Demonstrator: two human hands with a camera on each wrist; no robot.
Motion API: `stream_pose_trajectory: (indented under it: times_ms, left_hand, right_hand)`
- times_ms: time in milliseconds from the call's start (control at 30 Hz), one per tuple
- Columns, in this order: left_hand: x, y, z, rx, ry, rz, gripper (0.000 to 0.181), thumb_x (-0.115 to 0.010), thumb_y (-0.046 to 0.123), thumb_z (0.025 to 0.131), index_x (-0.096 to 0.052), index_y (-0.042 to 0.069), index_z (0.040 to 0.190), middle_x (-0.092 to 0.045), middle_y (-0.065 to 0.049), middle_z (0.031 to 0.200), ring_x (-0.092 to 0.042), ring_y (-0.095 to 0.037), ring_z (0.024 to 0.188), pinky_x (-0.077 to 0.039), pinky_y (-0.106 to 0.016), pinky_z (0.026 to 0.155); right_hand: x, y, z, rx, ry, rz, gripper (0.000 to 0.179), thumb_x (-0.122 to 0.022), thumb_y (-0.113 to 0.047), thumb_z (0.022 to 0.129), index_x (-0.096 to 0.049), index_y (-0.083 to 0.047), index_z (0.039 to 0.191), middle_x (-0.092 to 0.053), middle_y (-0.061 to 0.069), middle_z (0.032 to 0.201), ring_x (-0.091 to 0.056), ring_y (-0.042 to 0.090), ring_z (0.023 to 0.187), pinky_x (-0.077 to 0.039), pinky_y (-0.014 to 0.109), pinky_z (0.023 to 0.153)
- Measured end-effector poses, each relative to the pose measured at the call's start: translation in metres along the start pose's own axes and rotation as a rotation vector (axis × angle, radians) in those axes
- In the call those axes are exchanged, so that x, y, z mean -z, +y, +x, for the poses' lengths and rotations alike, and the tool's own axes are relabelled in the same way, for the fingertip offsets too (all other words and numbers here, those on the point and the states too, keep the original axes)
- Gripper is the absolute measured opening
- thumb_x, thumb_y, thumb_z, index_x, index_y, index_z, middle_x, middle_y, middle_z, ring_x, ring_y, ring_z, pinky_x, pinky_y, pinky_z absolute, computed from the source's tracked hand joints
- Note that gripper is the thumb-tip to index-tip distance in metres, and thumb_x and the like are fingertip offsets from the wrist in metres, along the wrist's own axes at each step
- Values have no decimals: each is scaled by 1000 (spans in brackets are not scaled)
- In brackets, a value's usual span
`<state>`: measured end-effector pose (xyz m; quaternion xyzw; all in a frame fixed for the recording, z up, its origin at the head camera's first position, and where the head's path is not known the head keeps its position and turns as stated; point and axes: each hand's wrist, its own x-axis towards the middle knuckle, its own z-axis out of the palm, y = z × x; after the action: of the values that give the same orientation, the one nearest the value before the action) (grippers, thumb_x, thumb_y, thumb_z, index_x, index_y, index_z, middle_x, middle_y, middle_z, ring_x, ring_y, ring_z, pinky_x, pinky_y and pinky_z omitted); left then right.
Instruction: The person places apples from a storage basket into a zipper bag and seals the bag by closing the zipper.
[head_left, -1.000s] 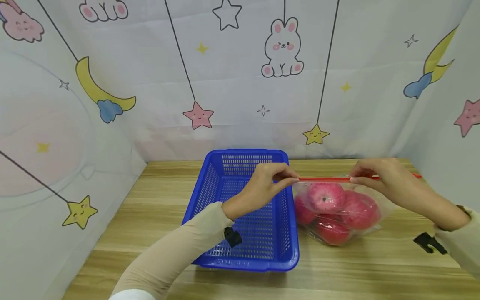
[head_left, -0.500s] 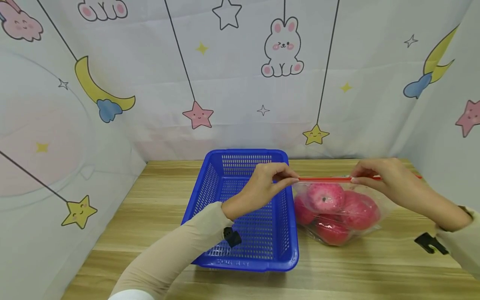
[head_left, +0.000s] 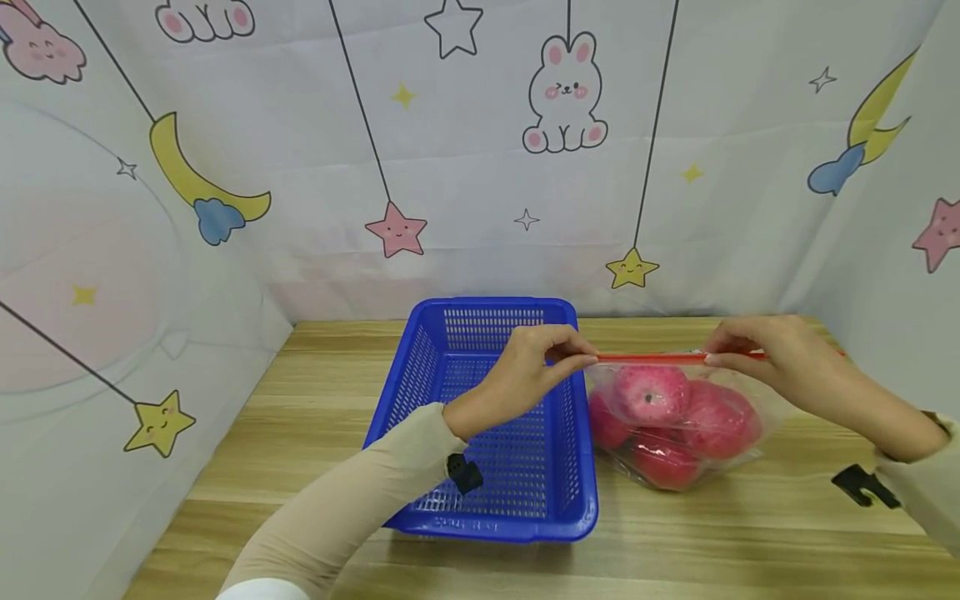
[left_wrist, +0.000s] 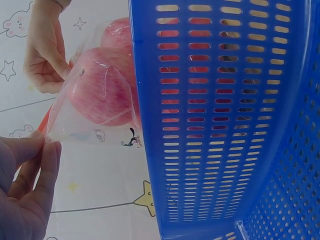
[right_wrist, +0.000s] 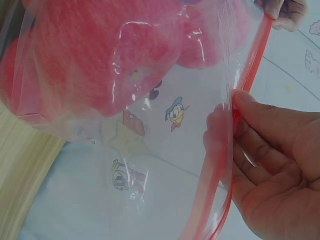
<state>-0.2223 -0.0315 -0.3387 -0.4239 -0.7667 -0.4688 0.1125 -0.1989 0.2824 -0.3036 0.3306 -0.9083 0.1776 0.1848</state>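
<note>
A clear zip bag point(head_left: 738, 450) with a red zip strip along its top holds several red apples point(head_left: 652, 395). It sits on the table, right of a blue basket point(head_left: 480, 527). My left hand point(head_left: 528, 371) reaches across the basket and pinches the left end of the red strip between thumb and fingers. Farther right, my right hand point(head_left: 780, 367) pinches the same strip, whose tail runs on past the hand. Cartoon prints show on the bag point(right_wrist: 165, 165) in the right wrist view, where the strip passes between thumb and curled fingers.
The basket has slotted walls and stands close against the bag's left side. Under everything is a wooden table point(head_left: 300, 392). A printed curtain point(head_left: 465, 167) with stars, moons and a bunny rises behind the table and along both sides.
My right hand has slid slightly to the right along the red strip. My left hand, the apples and the basket stay in place.
</note>
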Motion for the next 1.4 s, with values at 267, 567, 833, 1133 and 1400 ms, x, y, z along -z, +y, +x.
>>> stream_pose_trajectory:
  times_ms: [267, 567, 833, 1133, 1400]
  left_hand:
    - [-1, -1, 1, -2, 3, -5, 5, -68, 5, 94, -74, 4, 95, -71, -2, 90, -67, -18, 77, -55, -20, 70]
    - [0, -1, 1, 0, 0, -3, 6, -68, 6, 94, -74, 5, 96, -71, -2, 90, -67, -18, 78, -55, -20, 70]
    - [-1, -1, 0, -1, 7, 19, 5, -69, 6, 93, -74, 5, 95, -71, 0, 89, -64, -7, 76, -55, -20, 69]
    - [-1, -2, 0, 0, 10, 17, 5, -70, 6, 93, -74, 5, 95, -71, 0, 89, -63, -1, 76, -55, -20, 69]
    - [-1, -1, -1, 11, 4, 3, 6, -69, 7, 94, -74, 6, 95, -71, 0, 89, -63, -4, 77, -55, -21, 70]
  right_hand:
    - [1, 1, 0, -14, -20, -8, 23, -85, -2, 74, -72, -18, 86, -68, -14, 79, -63, 3, 70, -52, 25, 59]
    - [2, 1, -1, -16, -11, -25, 24, -85, -3, 73, -72, -19, 86, -67, -15, 78, -63, 3, 70, -52, 25, 58]
    - [1, 2, -2, -15, 4, -43, 26, -86, -5, 72, -71, -22, 84, -66, -17, 76, -63, 2, 69, -52, 27, 59]
    - [1, 5, -3, 6, 24, -53, 27, -87, -3, 70, -71, -21, 84, -67, -18, 76, -64, 3, 70, -54, 30, 61]
    - [0, 7, -4, 11, 25, -47, 27, -86, -3, 71, -70, -21, 83, -67, -17, 77, -64, 2, 71, -55, 29, 61]
